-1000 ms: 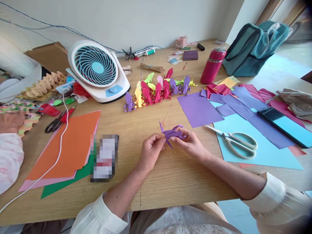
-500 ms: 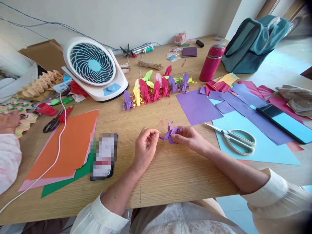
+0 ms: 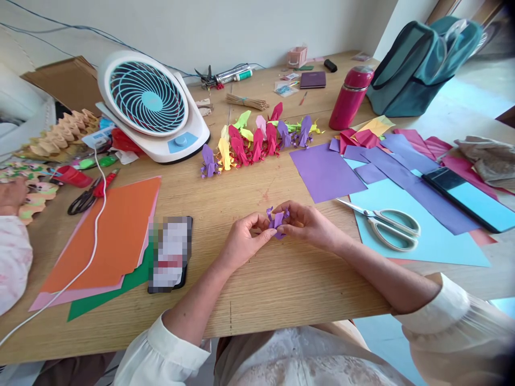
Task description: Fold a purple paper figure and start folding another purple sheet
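A small purple origami figure with curled limbs is pinched between both hands, just over the wooden table. My left hand grips its near left side with thumb and fingers. On its right side, my right hand holds it, fingertips curled around the edge. Parts of the figure are covered by the fingers. Beyond the hands stand several folded paper figures of the same sort, among them a purple one, a yellow one and a red one.
Scissors lie on blue paper, beside purple sheets and a dark phone. Left are another phone, orange paper and a fan. A red bottle stands behind. Another person's hand is far left.
My left hand has moved right and taken hold of the purple figure's body beside my right hand. The figure has turned and shifted slightly left. The whole view has tilted a little.
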The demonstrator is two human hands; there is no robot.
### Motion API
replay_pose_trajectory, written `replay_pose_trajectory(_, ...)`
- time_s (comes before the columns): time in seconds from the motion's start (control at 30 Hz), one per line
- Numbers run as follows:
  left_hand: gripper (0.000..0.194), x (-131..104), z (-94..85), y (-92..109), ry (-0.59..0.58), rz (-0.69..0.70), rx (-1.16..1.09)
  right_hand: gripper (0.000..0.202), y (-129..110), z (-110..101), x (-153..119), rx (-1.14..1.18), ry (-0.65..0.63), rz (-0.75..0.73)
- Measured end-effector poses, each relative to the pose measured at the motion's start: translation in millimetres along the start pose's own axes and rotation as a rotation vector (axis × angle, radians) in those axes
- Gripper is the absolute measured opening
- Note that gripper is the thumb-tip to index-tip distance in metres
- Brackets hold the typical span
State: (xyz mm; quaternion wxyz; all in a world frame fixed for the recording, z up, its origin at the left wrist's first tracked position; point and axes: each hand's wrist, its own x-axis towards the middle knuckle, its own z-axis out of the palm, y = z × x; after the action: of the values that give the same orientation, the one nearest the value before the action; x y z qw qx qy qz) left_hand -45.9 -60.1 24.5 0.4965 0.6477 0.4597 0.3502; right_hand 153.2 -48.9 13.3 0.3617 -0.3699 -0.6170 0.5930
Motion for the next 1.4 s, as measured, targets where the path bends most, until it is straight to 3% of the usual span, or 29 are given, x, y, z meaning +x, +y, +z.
replay_pose_trajectory(0.17, 0.020, 2, -0.6, -4, 0.133, -0.002, -0.255, 0.035, -3, -5, 1, 0.010, 0.241, -0.087)
replay_pose_trajectory(0.27, 0.022, 4, -0.9, -4, 0.257, -0.001, -0.445, 0.036, -8, -6, -1, -0.010, 0.363, -0.023)
replay_pose_trajectory(0.4, 0.023, 3, 0.8, -3, 0.303, 0.007, -0.543, 0.043, -13, 4, -3, 0.114, 0.179, 0.178)
replay_pose_trajectory(0.47, 0.023, 2, 3.2, -2, 0.278, 0.015, -0.519, 0.043, -13, 10, -4, 0.189, 0.122, 0.220)
replay_pose_trajectory(0.67, 0.023, -1, 9.6, -1, 0.167, 0.001, -0.400, 0.040, -11, 15, -3, 0.201, 0.193, 0.168)
replay_pose_trajectory(0.77, 0.019, -2, 9.1, -1, 0.140, 0.012, -0.198, 0.039, -8, 14, -3, 0.156, 0.188, 0.141)
replay_pose_trajectory(0.93, 0.011, -4, 6.9, -1, 0.151, 0.076, 0.097, 0.036, -6, 15, -4, 0.125, 0.162, 0.112)
replay_pose_trajectory(1.17, 0.007, -4, 9.4, -1, 0.193, 0.128, 0.112, 0.026, -5, 15, -4, 0.031, 0.164, 0.085)
replay_pose_trajectory(1.4, 0.010, -6, 16.3, -1, 0.228, 0.225, 0.220, 0.023, -2, 22, -5, -0.067, 0.251, 0.066)
